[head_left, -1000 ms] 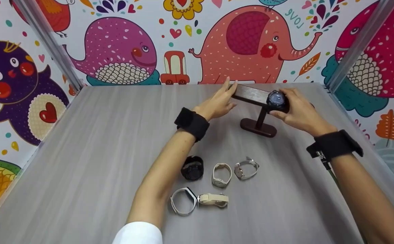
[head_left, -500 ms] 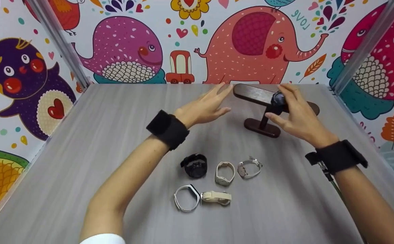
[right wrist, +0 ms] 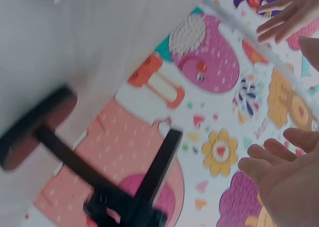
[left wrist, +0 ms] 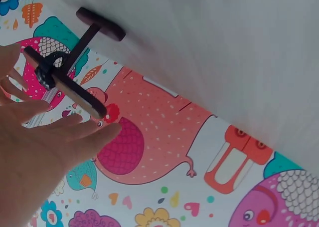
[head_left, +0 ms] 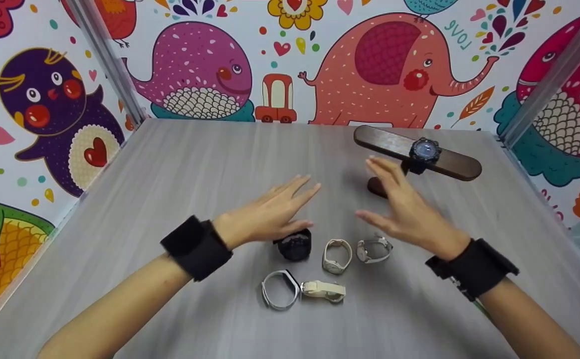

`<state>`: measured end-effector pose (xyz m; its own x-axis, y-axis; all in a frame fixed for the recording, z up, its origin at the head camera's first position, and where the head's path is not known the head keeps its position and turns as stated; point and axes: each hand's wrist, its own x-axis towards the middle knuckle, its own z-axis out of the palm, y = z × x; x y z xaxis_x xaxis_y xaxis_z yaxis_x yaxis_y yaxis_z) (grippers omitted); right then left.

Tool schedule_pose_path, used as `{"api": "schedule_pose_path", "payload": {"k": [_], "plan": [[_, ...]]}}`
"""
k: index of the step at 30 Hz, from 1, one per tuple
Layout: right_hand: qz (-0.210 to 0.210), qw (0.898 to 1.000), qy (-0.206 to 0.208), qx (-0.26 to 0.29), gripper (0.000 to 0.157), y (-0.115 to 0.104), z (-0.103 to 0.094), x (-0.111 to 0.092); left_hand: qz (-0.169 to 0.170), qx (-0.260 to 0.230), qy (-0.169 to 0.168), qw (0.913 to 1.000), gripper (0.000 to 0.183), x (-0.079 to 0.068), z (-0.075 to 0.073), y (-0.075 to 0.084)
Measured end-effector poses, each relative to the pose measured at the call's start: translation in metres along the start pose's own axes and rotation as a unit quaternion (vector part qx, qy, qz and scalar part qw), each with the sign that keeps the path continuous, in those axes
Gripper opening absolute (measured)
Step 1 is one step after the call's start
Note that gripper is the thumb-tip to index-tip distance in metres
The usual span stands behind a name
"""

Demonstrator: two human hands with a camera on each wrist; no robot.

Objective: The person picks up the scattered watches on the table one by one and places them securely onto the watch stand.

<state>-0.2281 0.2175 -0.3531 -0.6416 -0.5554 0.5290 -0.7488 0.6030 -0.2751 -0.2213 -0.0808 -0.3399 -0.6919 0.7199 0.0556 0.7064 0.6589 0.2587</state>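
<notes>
Black, round-faced wristwatch (head_left: 425, 149): seated around the bar of a dark brown, T-shaped wooden stand (head_left: 457, 165), near the bar's middle, dial facing up. The stand is upright; neither of my hands grips it.

Right hand (head_left: 409, 214): in front of the stand, on my side. Fingers straight, thumb well apart from them, nothing pinched.

Left hand (head_left: 265, 214): fingers straight and slightly spread, holding nothing. In the head view it covers part of a chunky black watch (head_left: 294, 248); the left wrist view shows the fingers clear of it.

Farther row, continuing rightward: a cream watch with a looped band (head_left: 333, 267), then a pale, silvery watch with a thin strap (head_left: 363, 251). Nearer row: a white, loop-shaped fitness band with a dark display (head_left: 292, 281) and, just beside it, a cream-strapped watch lying on its side (head_left: 322, 288). All rest on the grey, wood-grained table (head_left: 180, 164).

Step in hand, as I judge it: one watch mounted, my hands between placements. The next move seems to call for another watch; the chunky black one is nearest my left hand. I should lower that hand, pinch the case and guide the strap around a free stretch of bar. Caution: uneven pressure could tip the stand.
</notes>
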Motion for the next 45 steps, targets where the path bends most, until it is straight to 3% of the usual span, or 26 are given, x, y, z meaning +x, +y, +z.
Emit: {"api": "schedule_pose_path", "payload": {"k": [9, 17, 21, 26, 31, 45], "plan": [[-0.009, 1.0, 0.0, 0.011, 0.096, -0.014, 0.031, -0.007, -0.024, -0.052, 0.029, 0.9979, 0.071, -0.028, 0.028, -0.004], [0.063, 0.993, -0.098, -0.01, 0.085, -0.032, 0.063, -0.015, -0.051, -0.093, 0.029, 0.9939, 0.069, -0.037, 0.056, -0.009], [0.031, 0.989, -0.141, 0.0, 0.074, -0.043, 0.082, -0.016, -0.061, -0.102, 0.029, 0.9924, 0.062, -0.039, 0.067, -0.012], [-0.041, 0.99, -0.133, -0.018, 0.043, -0.051, 0.1, -0.011, -0.059, -0.111, 0.011, 0.9921, 0.051, -0.039, 0.073, -0.013], [-0.055, 0.99, -0.127, -0.024, 0.025, -0.054, 0.107, -0.01, -0.056, -0.104, 0.003, 0.993, 0.038, -0.036, 0.076, -0.011], [-0.07, 0.993, -0.1, 0.003, 0.022, -0.053, 0.115, -0.007, -0.061, -0.109, 0.027, 0.9918, 0.034, -0.036, 0.078, -0.011]]}}
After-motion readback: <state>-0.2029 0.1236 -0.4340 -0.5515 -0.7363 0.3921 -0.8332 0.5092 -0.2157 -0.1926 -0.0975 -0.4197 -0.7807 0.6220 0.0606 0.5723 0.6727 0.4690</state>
